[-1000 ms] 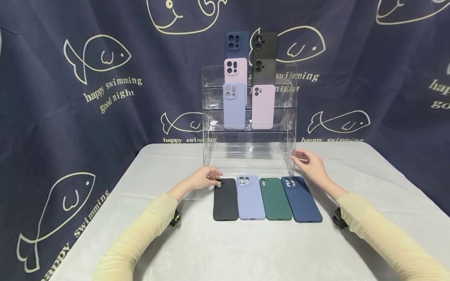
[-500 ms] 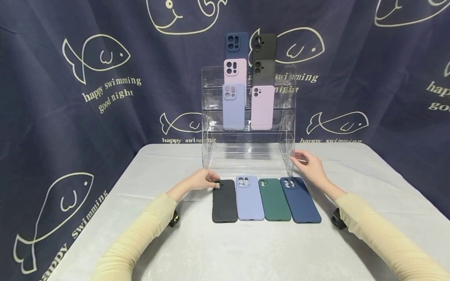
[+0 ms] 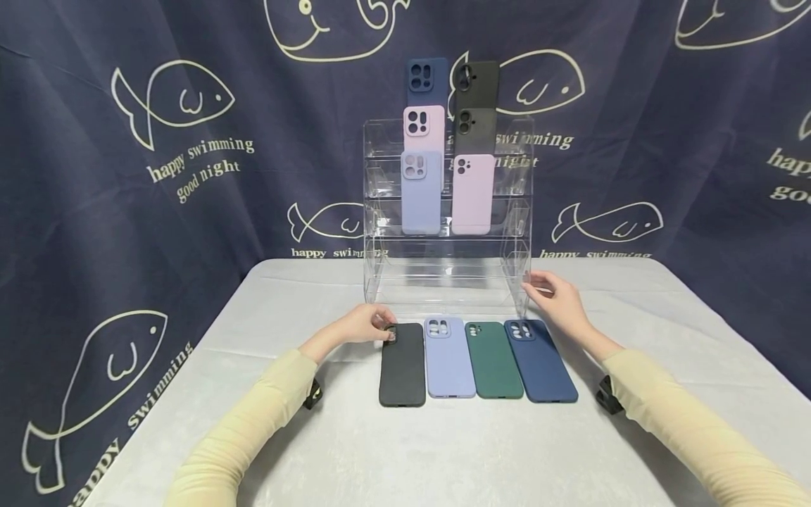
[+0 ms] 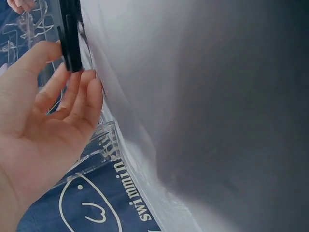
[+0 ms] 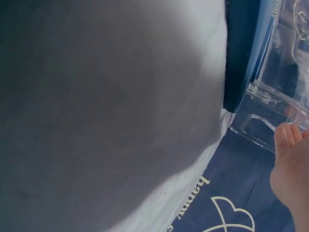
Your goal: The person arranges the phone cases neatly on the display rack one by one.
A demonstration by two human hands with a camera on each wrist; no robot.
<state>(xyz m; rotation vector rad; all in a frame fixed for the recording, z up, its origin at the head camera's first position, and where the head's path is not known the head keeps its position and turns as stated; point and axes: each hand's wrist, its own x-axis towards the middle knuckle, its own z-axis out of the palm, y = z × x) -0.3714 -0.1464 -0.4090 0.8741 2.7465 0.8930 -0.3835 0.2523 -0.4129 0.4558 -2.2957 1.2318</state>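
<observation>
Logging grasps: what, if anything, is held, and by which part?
Left hand pinches the black rectangular phone case by its camera-end corner. Right hand is at the clear plastic stand; grip unclear.

Head view looks forward and down — both wrist views, nearer, share the clear rack.

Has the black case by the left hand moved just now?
Yes: in the head view, the black case has its near end lower, beyond that of the light blue case beside it; they were nearly level.
</observation>
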